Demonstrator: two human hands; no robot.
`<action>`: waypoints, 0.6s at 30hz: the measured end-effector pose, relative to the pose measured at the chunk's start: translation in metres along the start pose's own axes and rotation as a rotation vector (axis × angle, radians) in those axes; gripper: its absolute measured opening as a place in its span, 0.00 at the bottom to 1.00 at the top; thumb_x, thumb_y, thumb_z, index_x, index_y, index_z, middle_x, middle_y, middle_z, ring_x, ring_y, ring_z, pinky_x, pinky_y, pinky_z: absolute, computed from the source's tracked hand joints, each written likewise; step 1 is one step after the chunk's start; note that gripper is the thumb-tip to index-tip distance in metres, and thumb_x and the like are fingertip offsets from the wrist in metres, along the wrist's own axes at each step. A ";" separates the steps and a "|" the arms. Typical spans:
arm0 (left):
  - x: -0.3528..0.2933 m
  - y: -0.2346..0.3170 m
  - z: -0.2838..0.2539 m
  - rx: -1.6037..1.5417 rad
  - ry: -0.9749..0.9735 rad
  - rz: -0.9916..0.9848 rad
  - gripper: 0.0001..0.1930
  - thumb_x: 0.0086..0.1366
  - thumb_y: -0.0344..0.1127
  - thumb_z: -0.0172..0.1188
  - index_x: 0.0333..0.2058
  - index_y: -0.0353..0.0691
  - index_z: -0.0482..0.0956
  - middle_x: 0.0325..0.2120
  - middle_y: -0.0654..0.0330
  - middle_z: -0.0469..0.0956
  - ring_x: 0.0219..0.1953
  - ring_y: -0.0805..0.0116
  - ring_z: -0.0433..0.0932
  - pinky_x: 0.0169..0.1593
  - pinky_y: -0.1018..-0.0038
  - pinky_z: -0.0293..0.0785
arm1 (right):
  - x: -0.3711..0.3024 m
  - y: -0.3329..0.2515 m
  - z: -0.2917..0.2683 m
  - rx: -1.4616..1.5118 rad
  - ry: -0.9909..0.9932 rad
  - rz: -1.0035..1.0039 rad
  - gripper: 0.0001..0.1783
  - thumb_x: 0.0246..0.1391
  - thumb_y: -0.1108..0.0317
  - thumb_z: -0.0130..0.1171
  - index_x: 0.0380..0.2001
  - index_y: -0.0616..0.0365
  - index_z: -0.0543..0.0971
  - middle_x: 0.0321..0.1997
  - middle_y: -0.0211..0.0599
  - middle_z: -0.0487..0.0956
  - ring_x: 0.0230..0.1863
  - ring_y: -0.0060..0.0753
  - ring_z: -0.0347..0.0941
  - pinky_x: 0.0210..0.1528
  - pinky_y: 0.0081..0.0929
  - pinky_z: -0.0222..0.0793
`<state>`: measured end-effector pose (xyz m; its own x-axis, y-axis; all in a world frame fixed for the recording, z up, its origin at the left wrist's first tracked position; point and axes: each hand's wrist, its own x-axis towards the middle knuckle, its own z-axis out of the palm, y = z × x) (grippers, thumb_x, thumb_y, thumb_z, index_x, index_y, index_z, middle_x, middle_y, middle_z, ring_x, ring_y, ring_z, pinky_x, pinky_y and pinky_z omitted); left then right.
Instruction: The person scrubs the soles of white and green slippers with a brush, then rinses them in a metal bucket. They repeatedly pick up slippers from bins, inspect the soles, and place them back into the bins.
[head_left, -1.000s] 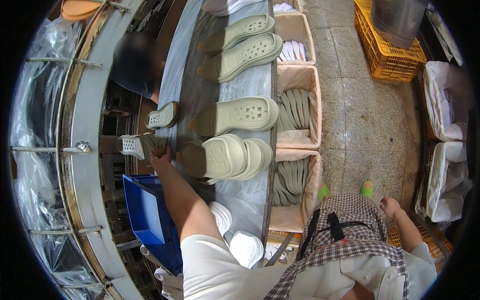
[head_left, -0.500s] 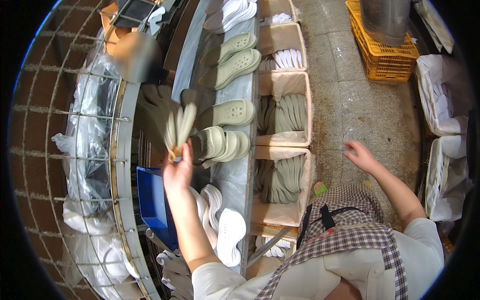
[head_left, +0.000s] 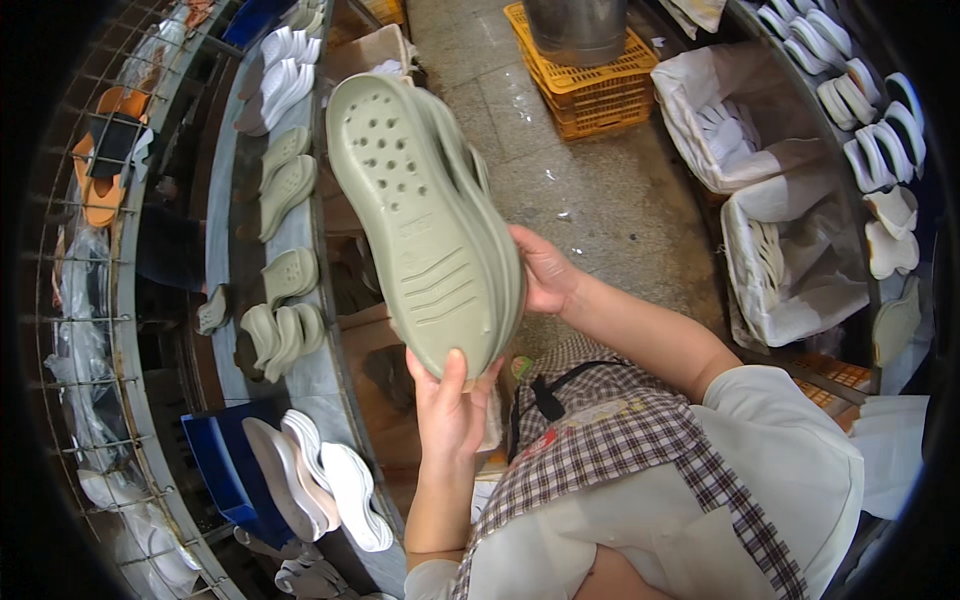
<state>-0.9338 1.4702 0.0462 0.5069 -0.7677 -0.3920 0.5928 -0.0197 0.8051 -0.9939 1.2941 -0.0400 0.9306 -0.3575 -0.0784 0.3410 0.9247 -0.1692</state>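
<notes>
A stack of sage-green shoe soles point(head_left: 415, 240) is raised in front of me, its top sole facing up with small holes at the wide end and ridged lines toward the narrow end. My left hand point(head_left: 452, 400) clasps that narrow end, thumb on the face and fingers underneath. At the stack's right edge, my right hand point(head_left: 545, 270) grips the side; some of its fingertips are hidden behind the soles. How many soles the stack holds, I cannot tell.
On the left, a long metal bench point(head_left: 330, 350) carries green soles point(head_left: 283, 335) and white soles point(head_left: 357, 495), beside a blue bin point(head_left: 222, 470). Wire mesh runs along the far left. Yellow crates point(head_left: 590, 95) stand ahead. Lined baskets point(head_left: 790, 260) and a shelf of soles line the right.
My left hand has come back from over the bench, bringing the soles in front of me. My right hand has moved in to grip their edge. The view has turned right.
</notes>
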 end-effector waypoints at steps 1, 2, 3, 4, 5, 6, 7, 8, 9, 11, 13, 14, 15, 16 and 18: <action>-0.002 -0.007 0.004 0.039 -0.019 0.001 0.31 0.63 0.35 0.57 0.60 0.53 0.50 0.55 0.59 0.62 0.52 0.60 0.70 0.50 0.58 0.73 | -0.008 -0.005 -0.008 -0.012 -0.007 -0.020 0.27 0.59 0.50 0.48 0.53 0.58 0.71 0.53 0.40 0.75 0.53 0.35 0.72 0.57 0.37 0.67; -0.002 -0.014 0.009 0.072 -0.043 -0.004 0.31 0.63 0.36 0.57 0.60 0.54 0.50 0.55 0.59 0.63 0.52 0.60 0.70 0.49 0.59 0.74 | -0.018 -0.011 -0.016 -0.032 0.011 -0.042 0.27 0.59 0.50 0.49 0.53 0.58 0.71 0.52 0.40 0.75 0.53 0.35 0.72 0.57 0.37 0.67; -0.003 -0.018 0.012 0.086 -0.090 0.007 0.31 0.63 0.37 0.58 0.60 0.54 0.50 0.55 0.59 0.63 0.52 0.60 0.71 0.48 0.60 0.75 | -0.022 -0.013 -0.019 -0.025 0.062 -0.054 0.27 0.58 0.50 0.50 0.53 0.58 0.71 0.52 0.40 0.75 0.52 0.35 0.72 0.57 0.37 0.67; -0.003 -0.022 0.016 0.119 -0.072 -0.007 0.33 0.62 0.37 0.59 0.61 0.53 0.50 0.55 0.59 0.63 0.53 0.60 0.70 0.50 0.61 0.73 | -0.029 -0.019 -0.024 -0.048 0.069 -0.060 0.27 0.57 0.50 0.50 0.53 0.58 0.71 0.53 0.40 0.75 0.52 0.35 0.72 0.57 0.37 0.67; -0.003 -0.024 0.019 0.139 -0.076 0.002 0.35 0.62 0.36 0.60 0.61 0.53 0.49 0.56 0.59 0.62 0.53 0.60 0.69 0.51 0.61 0.72 | -0.033 -0.024 -0.026 -0.064 0.058 -0.064 0.28 0.57 0.49 0.51 0.53 0.58 0.71 0.53 0.40 0.75 0.53 0.35 0.72 0.57 0.37 0.67; -0.002 -0.024 0.023 0.147 -0.090 0.020 0.36 0.61 0.36 0.61 0.62 0.52 0.48 0.56 0.58 0.62 0.54 0.60 0.68 0.52 0.61 0.71 | -0.037 -0.029 -0.026 -0.079 0.019 -0.077 0.28 0.57 0.49 0.51 0.53 0.58 0.71 0.54 0.40 0.74 0.53 0.35 0.72 0.58 0.37 0.66; -0.001 -0.023 0.027 0.148 -0.129 0.113 0.45 0.56 0.29 0.65 0.64 0.43 0.42 0.57 0.54 0.59 0.59 0.61 0.61 0.59 0.64 0.62 | -0.041 -0.032 -0.026 -0.102 0.028 -0.080 0.30 0.56 0.48 0.52 0.54 0.58 0.70 0.54 0.40 0.74 0.53 0.35 0.72 0.57 0.37 0.67; 0.002 -0.021 0.030 0.226 -0.116 0.120 0.47 0.54 0.29 0.66 0.64 0.43 0.42 0.57 0.53 0.59 0.59 0.60 0.61 0.59 0.64 0.62 | -0.045 -0.034 -0.025 -0.058 -0.012 -0.068 0.29 0.56 0.50 0.52 0.53 0.60 0.70 0.53 0.42 0.74 0.52 0.35 0.73 0.56 0.37 0.69; 0.005 -0.016 0.031 0.297 -0.148 0.143 0.49 0.51 0.29 0.68 0.64 0.43 0.41 0.57 0.53 0.58 0.59 0.60 0.61 0.59 0.64 0.62 | -0.049 -0.036 -0.024 -0.026 -0.034 -0.069 0.28 0.56 0.52 0.53 0.53 0.62 0.70 0.52 0.44 0.75 0.51 0.36 0.74 0.55 0.37 0.70; 0.012 -0.003 0.033 0.390 -0.129 0.126 0.54 0.44 0.27 0.71 0.64 0.42 0.42 0.58 0.52 0.58 0.59 0.60 0.61 0.60 0.64 0.62 | -0.054 -0.036 -0.020 -0.049 -0.040 -0.062 0.29 0.56 0.51 0.53 0.53 0.62 0.70 0.52 0.44 0.75 0.51 0.36 0.73 0.55 0.37 0.70; 0.018 0.006 0.035 0.438 -0.232 0.238 0.56 0.42 0.26 0.71 0.64 0.42 0.40 0.57 0.51 0.59 0.59 0.59 0.62 0.59 0.63 0.64 | -0.058 -0.033 -0.016 -0.158 -0.011 -0.047 0.31 0.56 0.46 0.52 0.55 0.58 0.69 0.55 0.41 0.73 0.55 0.35 0.71 0.58 0.37 0.67; 0.021 0.008 0.036 0.458 -0.232 0.273 0.58 0.41 0.27 0.72 0.65 0.43 0.39 0.57 0.51 0.59 0.58 0.59 0.62 0.59 0.63 0.65 | -0.059 -0.032 -0.015 -0.150 -0.006 -0.041 0.31 0.56 0.47 0.52 0.56 0.58 0.68 0.55 0.42 0.73 0.55 0.35 0.71 0.58 0.37 0.67; 0.021 0.010 0.036 0.533 -0.228 0.300 0.58 0.40 0.27 0.72 0.65 0.42 0.38 0.57 0.51 0.58 0.58 0.58 0.63 0.58 0.63 0.65 | -0.060 -0.030 -0.013 -0.143 -0.003 -0.036 0.31 0.57 0.47 0.52 0.56 0.57 0.68 0.55 0.42 0.73 0.55 0.35 0.71 0.58 0.37 0.67; 0.021 0.009 0.037 0.608 -0.224 0.328 0.59 0.40 0.28 0.72 0.65 0.42 0.38 0.57 0.51 0.58 0.58 0.58 0.63 0.58 0.63 0.65 | -0.061 -0.029 -0.013 -0.136 -0.001 -0.033 0.31 0.57 0.47 0.52 0.57 0.57 0.67 0.55 0.42 0.73 0.55 0.35 0.71 0.58 0.38 0.67; 0.020 0.008 0.037 0.704 -0.217 0.371 0.60 0.38 0.29 0.73 0.65 0.41 0.37 0.58 0.50 0.56 0.58 0.57 0.63 0.58 0.63 0.65 | -0.062 -0.025 -0.011 -0.093 -0.002 -0.033 0.31 0.57 0.48 0.53 0.56 0.57 0.68 0.55 0.42 0.73 0.55 0.35 0.71 0.57 0.37 0.68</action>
<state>-0.9424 1.4309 0.0615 0.4176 -0.9086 -0.0092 -0.1569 -0.0821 0.9842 -1.0619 1.2916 -0.0417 0.9195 -0.3870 -0.0692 0.3575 0.8963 -0.2625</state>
